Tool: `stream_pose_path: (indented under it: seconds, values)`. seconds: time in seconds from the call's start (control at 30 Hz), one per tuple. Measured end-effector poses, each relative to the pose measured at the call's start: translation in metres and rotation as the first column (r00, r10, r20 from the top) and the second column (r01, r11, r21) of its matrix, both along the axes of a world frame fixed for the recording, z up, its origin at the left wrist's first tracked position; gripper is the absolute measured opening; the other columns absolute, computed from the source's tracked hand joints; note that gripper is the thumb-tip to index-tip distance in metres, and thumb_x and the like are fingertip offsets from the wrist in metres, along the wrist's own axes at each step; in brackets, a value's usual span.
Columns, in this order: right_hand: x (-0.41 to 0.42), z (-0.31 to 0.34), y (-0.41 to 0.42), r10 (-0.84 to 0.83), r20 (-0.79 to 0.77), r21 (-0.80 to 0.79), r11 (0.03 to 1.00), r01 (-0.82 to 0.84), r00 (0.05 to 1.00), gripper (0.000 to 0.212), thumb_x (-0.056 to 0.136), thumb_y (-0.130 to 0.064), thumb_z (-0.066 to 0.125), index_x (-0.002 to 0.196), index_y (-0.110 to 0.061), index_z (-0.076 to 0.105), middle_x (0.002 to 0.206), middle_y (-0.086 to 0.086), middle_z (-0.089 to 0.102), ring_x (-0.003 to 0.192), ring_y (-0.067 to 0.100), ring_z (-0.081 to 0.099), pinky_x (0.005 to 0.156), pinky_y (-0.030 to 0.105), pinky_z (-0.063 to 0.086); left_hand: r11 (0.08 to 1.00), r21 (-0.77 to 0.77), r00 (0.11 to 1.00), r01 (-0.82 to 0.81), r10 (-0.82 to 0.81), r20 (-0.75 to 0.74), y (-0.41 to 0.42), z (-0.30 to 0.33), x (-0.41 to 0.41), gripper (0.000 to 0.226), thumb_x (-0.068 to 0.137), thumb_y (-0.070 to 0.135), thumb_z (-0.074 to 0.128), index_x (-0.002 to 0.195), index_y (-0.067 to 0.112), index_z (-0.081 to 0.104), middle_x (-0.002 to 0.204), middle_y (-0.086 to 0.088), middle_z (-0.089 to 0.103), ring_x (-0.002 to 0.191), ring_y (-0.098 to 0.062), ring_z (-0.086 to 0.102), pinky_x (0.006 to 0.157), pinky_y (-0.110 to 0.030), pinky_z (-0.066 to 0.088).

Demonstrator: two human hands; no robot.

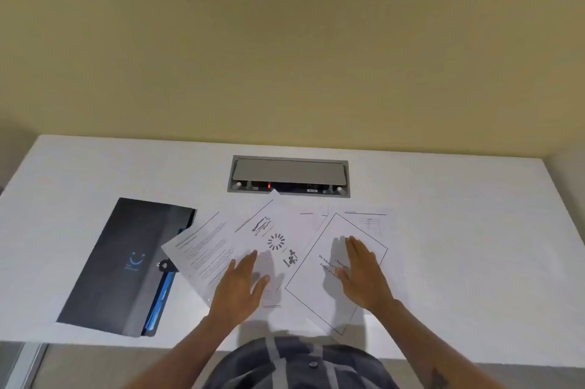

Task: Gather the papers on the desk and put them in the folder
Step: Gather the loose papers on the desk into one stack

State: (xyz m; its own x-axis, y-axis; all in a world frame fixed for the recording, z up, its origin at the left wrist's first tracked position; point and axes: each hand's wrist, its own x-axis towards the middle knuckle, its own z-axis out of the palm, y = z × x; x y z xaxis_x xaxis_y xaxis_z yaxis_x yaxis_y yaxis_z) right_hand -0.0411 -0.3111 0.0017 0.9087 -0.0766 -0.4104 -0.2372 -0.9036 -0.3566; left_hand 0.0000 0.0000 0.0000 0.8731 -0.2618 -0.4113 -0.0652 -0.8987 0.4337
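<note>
Several white printed papers (278, 230) lie fanned and overlapping in the middle of the white desk (474, 230). A dark grey folder (123, 262) with a blue smile logo lies shut to their left, blue inner tabs showing at its right edge; one sheet's corner overlaps it. My left hand (243, 281) hovers flat, fingers apart, over the text sheet (202, 249). My right hand (364, 271) rests or hovers flat over the bordered sheet (319, 293). Neither hand holds anything.
A grey cable hatch (288, 175) with a red light is set into the desk just beyond the papers. A yellow wall rises behind the desk. The desk's front edge runs near my torso; bare desk surface lies to the right.
</note>
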Motion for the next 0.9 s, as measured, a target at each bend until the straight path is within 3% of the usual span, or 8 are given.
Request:
stream_pose_path:
  seconds: [0.07, 0.13, 0.3, 0.43, 0.53, 0.73, 0.9]
  values:
    - [0.002, -0.001, -0.006, -0.142, -0.008, 0.011, 0.990, 0.142, 0.990, 0.086, 0.100, -0.047, 0.059, 0.165, -0.008, 0.018, 0.170, 0.008, 0.024, 0.158, 0.027, 0.022, 0.128, 0.049, 0.026, 0.976, -0.104, 0.980, -0.193, 0.197, 0.028, 0.002, -0.002, 0.011, 0.064, 0.101, 0.051, 0.052, 0.157, 0.022, 0.041, 0.149, -0.001, 0.064, 0.121, -0.027, 0.072, 0.102, -0.041, 0.059]
    - [0.004, -0.003, -0.014, -0.263, -0.049, -0.007, 0.965, 0.263, 0.964, 0.098, 0.090, -0.054, 0.070, 0.161, -0.005, 0.024, 0.166, 0.010, 0.030, 0.153, 0.029, 0.031, 0.123, 0.050, 0.033, 0.954, -0.112, 0.959, -0.278, 0.282, 0.024, 0.002, -0.004, 0.023, 0.061, 0.101, 0.042, 0.058, 0.155, 0.017, 0.043, 0.135, -0.006, 0.074, 0.103, -0.027, 0.077, 0.092, -0.040, 0.064]
    - [0.010, -0.012, -0.026, -0.356, -0.020, -0.056, 0.933, 0.354, 0.934, 0.121, 0.065, -0.074, 0.082, 0.151, -0.003, 0.033, 0.150, 0.008, 0.042, 0.139, 0.030, 0.042, 0.107, 0.054, 0.044, 0.939, -0.014, 0.939, -0.344, 0.344, -0.015, -0.011, -0.016, 0.037, 0.101, 0.088, 0.056, 0.072, 0.162, 0.011, 0.021, 0.162, -0.014, 0.039, 0.146, -0.036, 0.042, 0.118, -0.059, 0.042]
    - [0.011, -0.024, -0.030, -0.373, -0.106, -0.123, 0.925, 0.361, 0.922, 0.146, 0.061, -0.082, 0.078, 0.163, -0.004, 0.009, 0.170, 0.010, 0.016, 0.157, 0.029, 0.018, 0.118, 0.058, 0.032, 0.970, 0.112, 0.972, -0.218, 0.226, -0.063, -0.018, -0.032, 0.040, 0.126, 0.081, 0.072, 0.068, 0.165, 0.011, -0.002, 0.177, -0.010, 0.003, 0.163, -0.034, 0.007, 0.129, -0.061, 0.015]
    - [0.009, -0.035, -0.027, -0.373, -0.197, -0.129, 0.927, 0.353, 0.907, 0.150, 0.066, -0.078, 0.078, 0.164, -0.004, -0.008, 0.175, 0.009, -0.004, 0.162, 0.028, 0.000, 0.124, 0.061, 0.019, 0.970, 0.165, 0.971, -0.180, 0.202, -0.125, -0.021, -0.042, 0.040, 0.134, 0.079, 0.078, 0.065, 0.165, 0.013, -0.015, 0.176, -0.010, -0.016, 0.164, -0.033, -0.011, 0.130, -0.063, 0.004]
    - [0.002, -0.043, -0.020, -0.317, -0.228, -0.176, 0.943, 0.281, 0.921, 0.141, 0.077, -0.067, 0.077, 0.162, 0.000, -0.013, 0.175, 0.011, -0.010, 0.162, 0.026, -0.007, 0.125, 0.062, 0.012, 0.971, 0.195, 0.979, -0.141, 0.166, -0.117, -0.020, -0.051, 0.035, 0.135, 0.079, 0.077, 0.066, 0.164, 0.014, -0.018, 0.175, -0.013, -0.020, 0.163, -0.036, -0.014, 0.129, -0.066, 0.001]
    - [0.001, -0.044, -0.015, -0.312, -0.178, -0.174, 0.944, 0.282, 0.933, 0.132, 0.079, -0.060, 0.080, 0.164, -0.001, -0.002, 0.175, 0.010, 0.002, 0.163, 0.025, 0.000, 0.126, 0.061, 0.013, 0.965, 0.209, 0.977, -0.161, 0.186, -0.107, -0.023, -0.052, 0.035, 0.134, 0.078, 0.076, 0.068, 0.165, 0.015, -0.014, 0.176, -0.011, -0.015, 0.164, -0.035, -0.011, 0.127, -0.069, 0.000]
